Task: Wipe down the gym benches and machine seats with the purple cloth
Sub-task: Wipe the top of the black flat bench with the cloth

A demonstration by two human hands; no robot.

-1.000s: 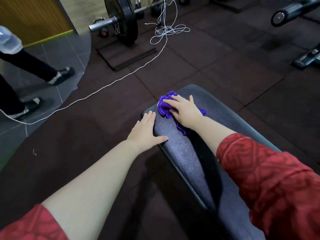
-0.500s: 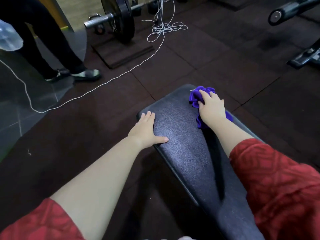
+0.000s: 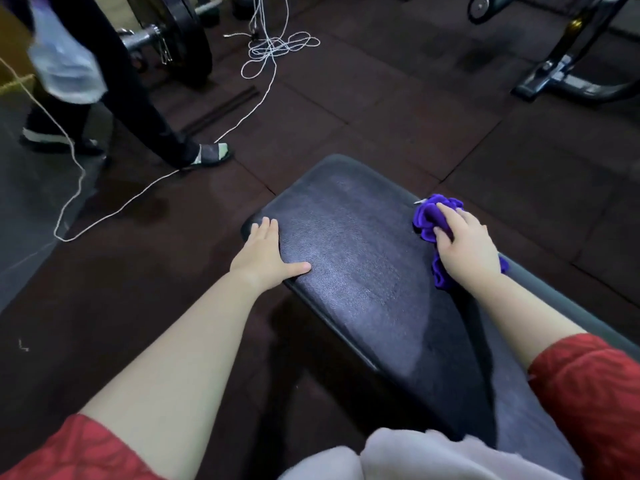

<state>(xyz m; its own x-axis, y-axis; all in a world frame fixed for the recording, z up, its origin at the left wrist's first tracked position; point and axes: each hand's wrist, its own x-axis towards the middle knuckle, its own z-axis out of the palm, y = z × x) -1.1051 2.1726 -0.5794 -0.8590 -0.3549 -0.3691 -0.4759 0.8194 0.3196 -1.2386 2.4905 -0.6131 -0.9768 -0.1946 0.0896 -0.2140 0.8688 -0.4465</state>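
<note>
A black padded bench (image 3: pixel 360 271) runs from the middle of the view down to the lower right. My right hand (image 3: pixel 467 247) presses a bunched purple cloth (image 3: pixel 429 220) against the bench's right edge near its far end, with cloth showing in front of and behind the fingers. My left hand (image 3: pixel 266 254) lies flat on the bench's left edge, fingers together and thumb stretched onto the pad, holding nothing.
Another person's legs and feet (image 3: pixel 207 155) stand on the floor to the upper left, beside a loaded barbell (image 3: pixel 180 36). A white cord (image 3: pixel 270 50) trails across the dark rubber floor. A machine frame (image 3: pixel 568 77) stands at the upper right.
My right hand has swept the cloth from the left part of the bench's end across to its right edge. The other person has walked closer from the left. My left hand has stayed put.
</note>
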